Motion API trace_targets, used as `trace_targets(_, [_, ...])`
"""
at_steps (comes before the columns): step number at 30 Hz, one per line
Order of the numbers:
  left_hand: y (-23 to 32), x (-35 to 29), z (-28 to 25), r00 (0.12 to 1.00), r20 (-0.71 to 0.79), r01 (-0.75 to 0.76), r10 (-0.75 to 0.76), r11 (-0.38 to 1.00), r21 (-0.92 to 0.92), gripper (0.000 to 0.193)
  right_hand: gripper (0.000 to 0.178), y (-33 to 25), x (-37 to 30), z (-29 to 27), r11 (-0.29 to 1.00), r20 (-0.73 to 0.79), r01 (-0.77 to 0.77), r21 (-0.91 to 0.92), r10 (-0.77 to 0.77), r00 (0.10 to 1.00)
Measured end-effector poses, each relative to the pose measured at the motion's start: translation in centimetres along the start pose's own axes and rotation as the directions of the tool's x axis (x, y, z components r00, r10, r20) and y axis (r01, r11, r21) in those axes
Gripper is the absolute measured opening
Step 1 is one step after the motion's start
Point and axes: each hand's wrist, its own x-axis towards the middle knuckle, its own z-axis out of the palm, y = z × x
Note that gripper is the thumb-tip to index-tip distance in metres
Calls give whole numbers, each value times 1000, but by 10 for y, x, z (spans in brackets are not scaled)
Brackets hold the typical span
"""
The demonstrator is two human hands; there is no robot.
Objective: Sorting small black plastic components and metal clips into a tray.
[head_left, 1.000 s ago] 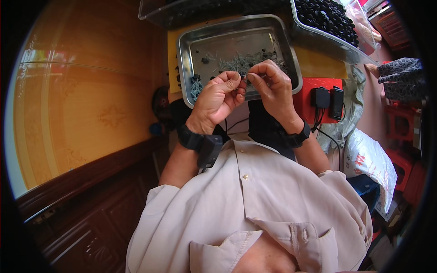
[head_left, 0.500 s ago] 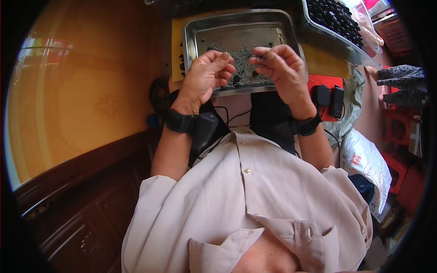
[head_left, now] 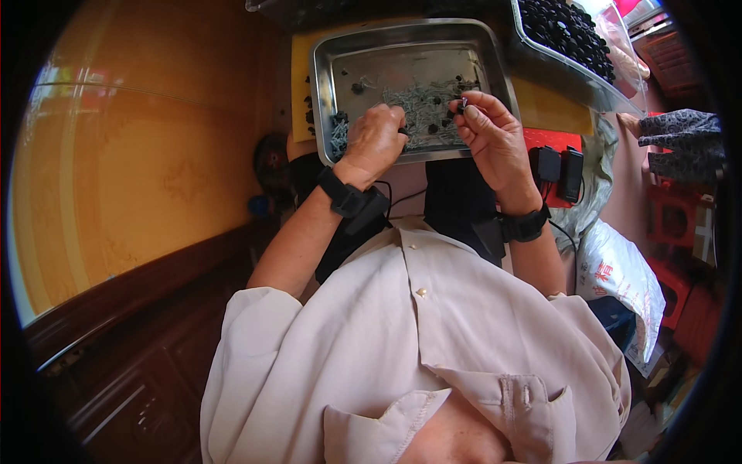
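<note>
A metal tray [head_left: 410,32] holds a heap of thin grey screw-like pieces [head_left: 421,104] with small black parts [head_left: 433,127] scattered among them. My left hand [head_left: 375,139] reaches down over the tray's near left part, fingers bent and closed. A dark bit shows at its fingertips; what they grip is mostly hidden. Over the tray's right side my right hand [head_left: 492,135] is raised, thumb and forefinger pinching a small black part [head_left: 462,107] with a shiny tip.
Beneath the tray lies a yellow board [head_left: 553,104]. A clear plastic bin [head_left: 587,91] of round black pieces stands at the far right. Two black box-shaped devices [head_left: 558,168] rest on a red surface to the right. Another person's patterned trouser legs [head_left: 680,135] appear farther right.
My left hand has lowered into the tray and shifted right, its fingers curling downward. My right hand stays over the right side, turned slightly, with the black part now plainer to see.
</note>
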Motion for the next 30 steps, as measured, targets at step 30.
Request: trace_targets(30, [9,-20,-19,895,442,415,-56,-256,-873,19,14,19,-10,25,542,227,425,-725,-395,890])
